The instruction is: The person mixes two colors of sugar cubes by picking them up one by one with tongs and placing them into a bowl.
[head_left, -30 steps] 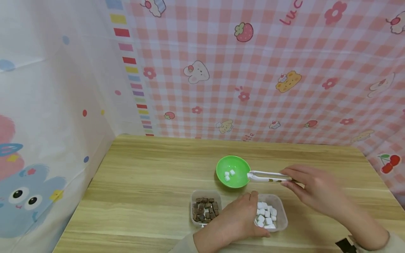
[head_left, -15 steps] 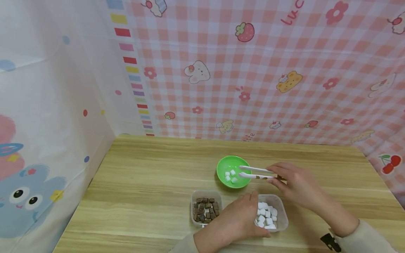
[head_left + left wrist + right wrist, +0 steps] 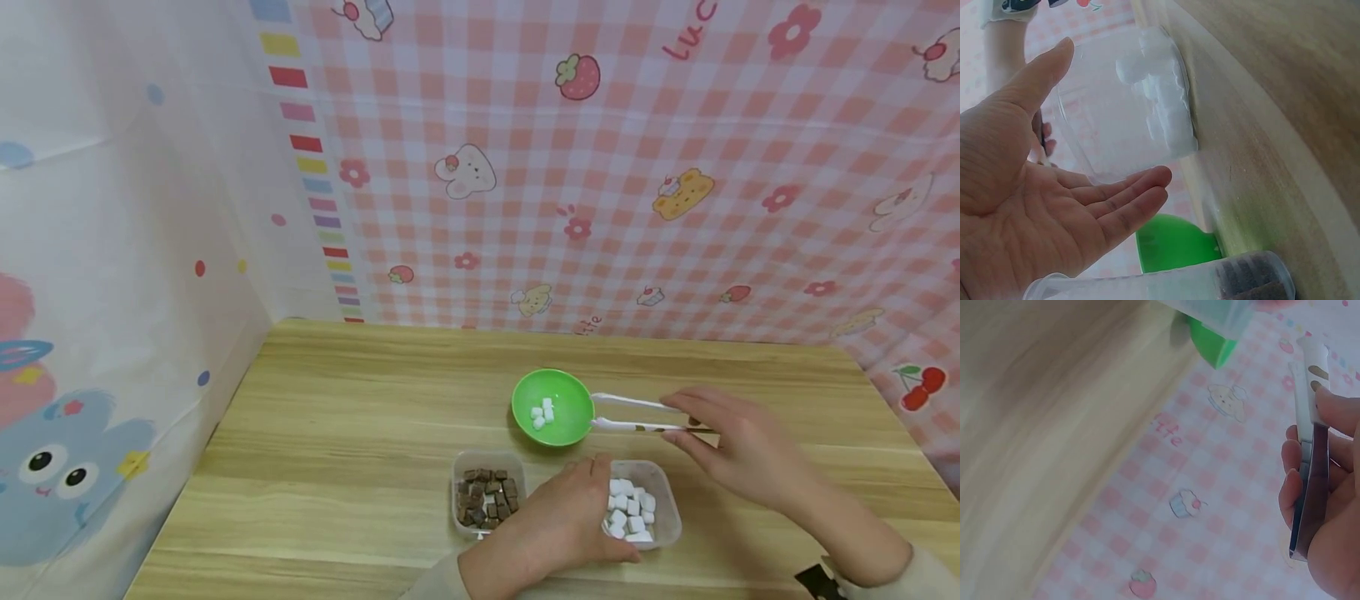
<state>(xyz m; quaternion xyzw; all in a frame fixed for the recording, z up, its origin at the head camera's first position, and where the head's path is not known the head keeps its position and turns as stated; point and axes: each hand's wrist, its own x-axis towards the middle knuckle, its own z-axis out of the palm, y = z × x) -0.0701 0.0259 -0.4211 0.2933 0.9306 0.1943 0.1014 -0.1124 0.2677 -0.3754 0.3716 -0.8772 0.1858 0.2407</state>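
Note:
My right hand [image 3: 738, 446] holds a pair of white tongs [image 3: 637, 427] with thumb and fingers. Their arms stand apart, nothing between the tips, which are right at the bowl's right rim. Several small white cubes [image 3: 538, 423] lie together in the green bowl [image 3: 573, 404]. My left hand [image 3: 558, 517] holds the left end of a clear plastic container [image 3: 663, 492], thumb on the near side and fingers on the far side. White cubes [image 3: 636, 524] fill part of it. The left wrist view shows the same container [image 3: 1097, 106] between the left thumb and fingers.
Left of my left hand stands a second clear container [image 3: 459, 467] with brown cubes [image 3: 474, 500], partly behind the hand. Everything stands on a wood-grain table [image 3: 337, 433]. A pink checked cloth [image 3: 525, 125] hangs behind it, and a white printed cloth [image 3: 112, 208] at the left.
The tongs, closed at the bowl's right rim at first, moved left over it and opened; one more white cube lies inside. They have since drawn back right. The left hand stayed put.

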